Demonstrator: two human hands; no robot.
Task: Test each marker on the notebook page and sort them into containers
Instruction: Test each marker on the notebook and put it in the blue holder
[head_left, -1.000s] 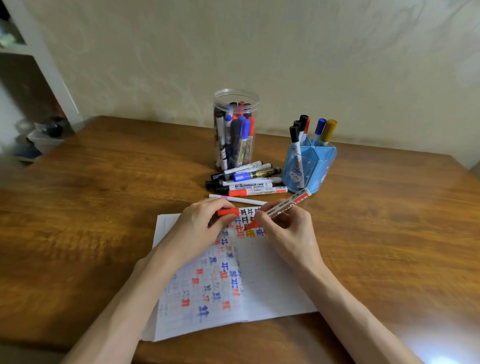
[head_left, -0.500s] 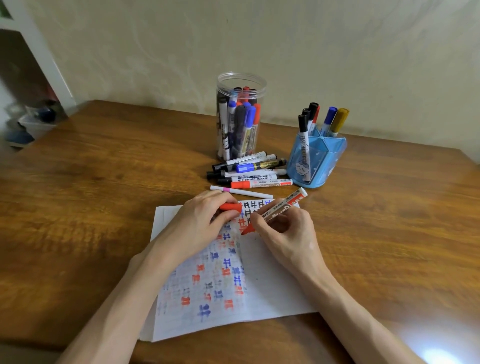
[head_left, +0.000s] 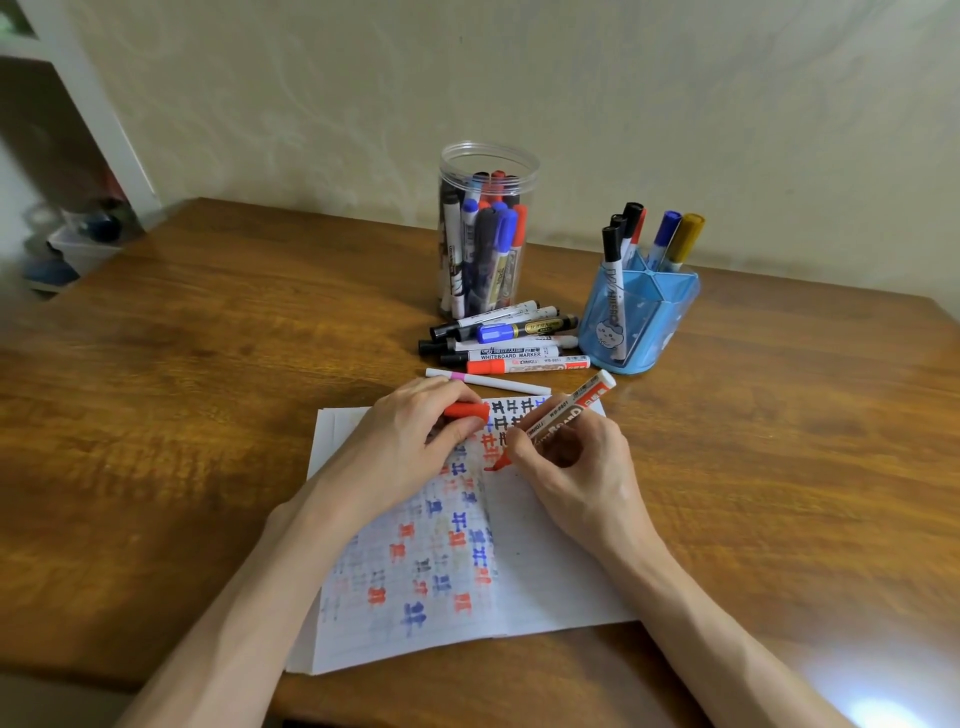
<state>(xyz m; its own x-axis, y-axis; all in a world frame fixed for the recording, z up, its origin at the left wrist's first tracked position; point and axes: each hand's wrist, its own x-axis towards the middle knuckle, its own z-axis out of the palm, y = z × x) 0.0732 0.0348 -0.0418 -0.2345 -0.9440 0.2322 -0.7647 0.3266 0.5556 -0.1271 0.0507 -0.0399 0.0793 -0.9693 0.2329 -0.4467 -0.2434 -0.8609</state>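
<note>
Right hand (head_left: 576, 467) pinching a red marker (head_left: 558, 418), tip down on the notebook page (head_left: 545, 561), left hand (head_left: 405, 441) gripping its red cap (head_left: 466, 410), loose markers (head_left: 506, 343) on the worktop (head_left: 208, 389) between clear jar (head_left: 485, 228) and blue holder (head_left: 641, 317)

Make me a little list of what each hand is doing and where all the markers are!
Right hand: holds a red whiteboard marker, tip down on the notebook
Left hand: holds the red cap, resting on the page
Clear jar: upright, full of markers
Blue pen holder: several markers standing inside
Loose markers: capped, lying on the table in front of the jar
</note>
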